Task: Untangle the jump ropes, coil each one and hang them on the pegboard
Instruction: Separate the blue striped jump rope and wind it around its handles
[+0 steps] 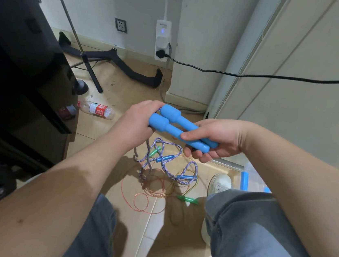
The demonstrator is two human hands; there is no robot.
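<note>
both blue handles (173,124) side by side above the floor; left grip (138,122) clenched round their thick ends; right grip (212,141) grasping the narrow ends, thumb on top; striped rope (180,151) dangles into the tangle (157,185) on the tiles

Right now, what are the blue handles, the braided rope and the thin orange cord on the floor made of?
The blue handles: probably foam or soft rubber; matte, no glare, rounded moulded steps. The braided rope: woven textile, likely cotton or polyester; purple-white twist pattern visible. The thin orange cord: looks like translucent plastic, PVC perhaps; holds springy loops.
</note>
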